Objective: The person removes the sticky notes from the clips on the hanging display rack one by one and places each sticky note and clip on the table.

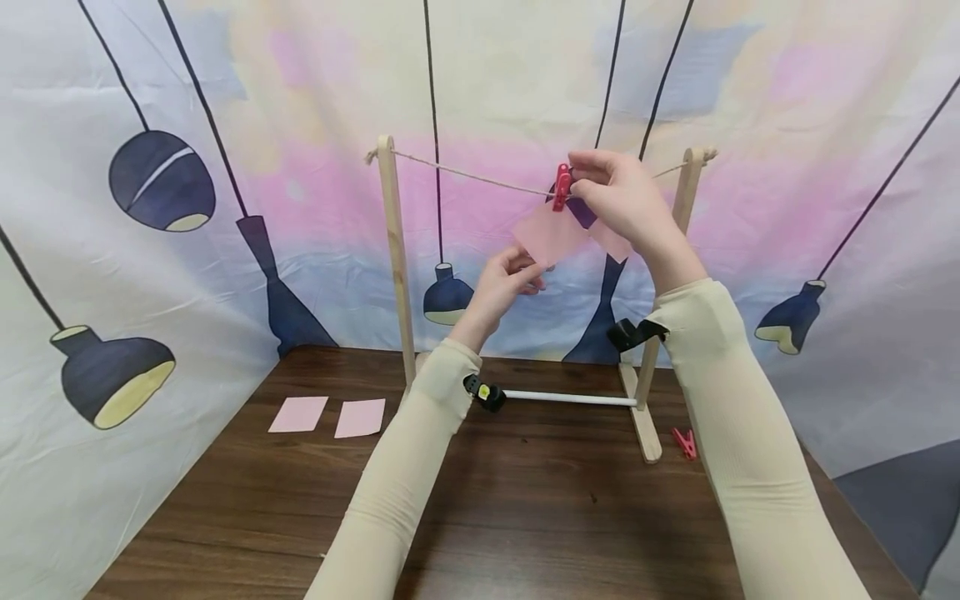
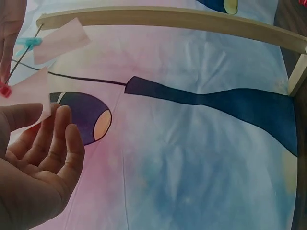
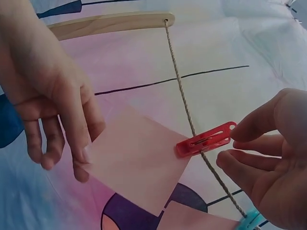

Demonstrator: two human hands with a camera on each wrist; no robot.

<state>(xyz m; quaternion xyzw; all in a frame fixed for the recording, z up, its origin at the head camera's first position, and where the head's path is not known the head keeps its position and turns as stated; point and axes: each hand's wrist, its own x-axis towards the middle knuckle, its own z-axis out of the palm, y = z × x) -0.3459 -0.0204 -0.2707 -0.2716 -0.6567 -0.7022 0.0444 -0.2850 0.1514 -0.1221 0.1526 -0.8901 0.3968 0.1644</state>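
Note:
A square pink paper [image 1: 551, 236] hangs by one corner from the twine [image 3: 184, 108], fixed there by a red clothespin [image 3: 204, 140]. My left hand [image 1: 507, 287] pinches the paper's opposite corner between thumb and finger, the other fingers loosely bent. At the clothespin's handle end is my right hand [image 3: 273, 153], thumb and fingertips spread apart beside it with nothing pinched between them. A second pink paper [image 3: 194, 218] hangs alongside from a teal clothespin [image 3: 249, 220]. In the head view the right hand hides that teal clothespin.
Two wooden posts [image 1: 395, 258] carry the twine, joined low down by a white rod [image 1: 570, 399]. Two pink paper squares [image 1: 298, 414] lie at the left of the brown table [image 1: 510, 517]. Another red clothespin [image 1: 685, 443] lies at right, by the stand's foot. A printed curtain [image 1: 322, 100] hangs behind.

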